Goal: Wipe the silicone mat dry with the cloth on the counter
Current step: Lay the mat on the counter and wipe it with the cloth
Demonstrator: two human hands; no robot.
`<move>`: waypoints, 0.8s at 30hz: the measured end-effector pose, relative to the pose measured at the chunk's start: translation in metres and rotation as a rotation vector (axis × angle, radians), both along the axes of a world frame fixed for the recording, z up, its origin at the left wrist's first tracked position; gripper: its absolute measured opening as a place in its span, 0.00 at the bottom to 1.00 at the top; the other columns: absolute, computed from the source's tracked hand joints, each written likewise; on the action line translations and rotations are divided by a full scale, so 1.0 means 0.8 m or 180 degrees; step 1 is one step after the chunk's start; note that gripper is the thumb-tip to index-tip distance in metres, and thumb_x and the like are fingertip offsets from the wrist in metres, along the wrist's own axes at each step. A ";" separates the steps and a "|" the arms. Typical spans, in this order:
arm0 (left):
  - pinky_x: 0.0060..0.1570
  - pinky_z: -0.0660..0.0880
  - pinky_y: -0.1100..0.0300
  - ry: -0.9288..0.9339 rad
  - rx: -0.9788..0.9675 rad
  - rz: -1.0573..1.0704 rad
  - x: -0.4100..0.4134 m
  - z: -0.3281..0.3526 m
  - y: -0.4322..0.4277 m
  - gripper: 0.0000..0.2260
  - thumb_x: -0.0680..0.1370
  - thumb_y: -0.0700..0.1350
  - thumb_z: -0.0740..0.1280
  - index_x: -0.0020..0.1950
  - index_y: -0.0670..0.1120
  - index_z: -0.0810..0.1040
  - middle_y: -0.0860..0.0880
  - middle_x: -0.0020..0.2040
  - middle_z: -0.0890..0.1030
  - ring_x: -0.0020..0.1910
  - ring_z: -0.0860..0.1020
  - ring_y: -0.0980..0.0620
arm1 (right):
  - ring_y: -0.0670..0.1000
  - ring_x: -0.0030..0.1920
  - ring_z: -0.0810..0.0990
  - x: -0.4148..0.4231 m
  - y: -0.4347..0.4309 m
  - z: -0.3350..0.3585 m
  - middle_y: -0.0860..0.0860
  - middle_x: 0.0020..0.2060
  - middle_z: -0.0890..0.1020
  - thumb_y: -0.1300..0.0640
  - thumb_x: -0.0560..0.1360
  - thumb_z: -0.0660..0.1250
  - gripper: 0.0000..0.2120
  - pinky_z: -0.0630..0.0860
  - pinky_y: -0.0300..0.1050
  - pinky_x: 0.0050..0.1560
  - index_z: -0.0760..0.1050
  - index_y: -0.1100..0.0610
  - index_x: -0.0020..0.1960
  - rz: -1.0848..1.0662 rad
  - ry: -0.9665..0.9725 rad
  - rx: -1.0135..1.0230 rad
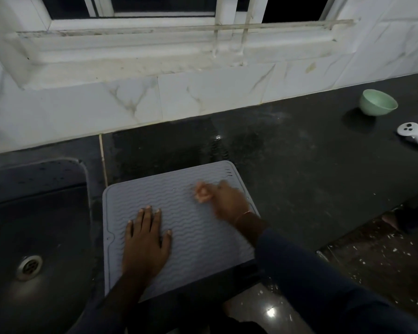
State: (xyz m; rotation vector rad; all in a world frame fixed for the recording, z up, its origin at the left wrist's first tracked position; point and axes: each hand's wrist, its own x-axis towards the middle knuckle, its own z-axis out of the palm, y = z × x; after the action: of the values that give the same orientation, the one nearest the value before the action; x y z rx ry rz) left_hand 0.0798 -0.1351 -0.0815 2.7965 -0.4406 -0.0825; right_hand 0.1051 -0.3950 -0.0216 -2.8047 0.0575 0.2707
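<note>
Mat lies at front edge of bench, with sink at 9 o'clock.
Left hand flat, fingers straight, pressing mat's 7 o'clock part; I judge it pins mat against sliding.
Right hand over mat's 1 o'clock part, fingers curled, motion-blurred; I cannot tell its grip.
No cloth in sight.
Bench dark, wet-streaked at 12 o'clock.
Bowl and controller at 2 o'clock.
Tiled wall and window beyond.

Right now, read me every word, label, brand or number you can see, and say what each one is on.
No readable text anywhere in this view.
Silicone mat: wavy ridges only, no lettering.
Green bowl: plain.
White controller: any marks on its buttons are too small to read.
</note>
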 end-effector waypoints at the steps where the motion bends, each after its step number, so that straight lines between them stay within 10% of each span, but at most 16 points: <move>1: 0.75 0.47 0.45 -0.0001 -0.0014 0.0005 0.000 0.000 0.000 0.31 0.79 0.63 0.46 0.79 0.50 0.54 0.46 0.79 0.54 0.78 0.49 0.50 | 0.59 0.51 0.78 0.004 -0.034 0.000 0.55 0.55 0.73 0.48 0.78 0.61 0.21 0.74 0.52 0.52 0.65 0.40 0.70 -0.0205 0.0027 -0.0174; 6: 0.75 0.46 0.45 -0.0024 -0.0076 0.0023 -0.001 0.001 0.000 0.31 0.79 0.63 0.46 0.79 0.49 0.53 0.47 0.79 0.53 0.78 0.47 0.51 | 0.62 0.54 0.80 0.027 -0.105 0.002 0.57 0.56 0.81 0.40 0.79 0.54 0.20 0.76 0.53 0.54 0.73 0.49 0.63 -0.1486 -0.0106 0.0002; 10: 0.75 0.44 0.47 0.0044 -0.0063 0.0062 -0.001 0.002 -0.003 0.31 0.79 0.63 0.46 0.79 0.50 0.52 0.47 0.79 0.52 0.78 0.47 0.51 | 0.51 0.54 0.81 0.038 0.011 0.007 0.46 0.55 0.81 0.33 0.76 0.51 0.23 0.76 0.53 0.55 0.69 0.41 0.65 -0.0447 -0.0653 0.0596; 15: 0.74 0.51 0.42 -0.0113 0.0104 -0.0017 0.000 0.007 -0.004 0.31 0.78 0.61 0.49 0.76 0.46 0.62 0.44 0.76 0.64 0.75 0.59 0.45 | 0.60 0.58 0.74 0.012 0.156 -0.011 0.59 0.59 0.74 0.53 0.82 0.56 0.17 0.72 0.56 0.58 0.68 0.52 0.70 0.0423 -0.0311 0.0271; 24: 0.75 0.48 0.46 -0.0071 0.0025 0.0090 -0.002 0.004 -0.002 0.30 0.79 0.62 0.46 0.78 0.49 0.56 0.46 0.79 0.56 0.78 0.52 0.49 | 0.58 0.54 0.78 0.036 -0.010 0.004 0.54 0.56 0.74 0.46 0.80 0.58 0.17 0.75 0.52 0.55 0.69 0.44 0.68 0.0008 -0.0110 -0.0012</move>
State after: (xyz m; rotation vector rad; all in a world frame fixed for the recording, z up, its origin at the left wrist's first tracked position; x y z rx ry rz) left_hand 0.0779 -0.1370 -0.0783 2.8131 -0.4067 -0.0471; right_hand 0.1340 -0.4026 -0.0188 -2.8125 0.0465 0.2227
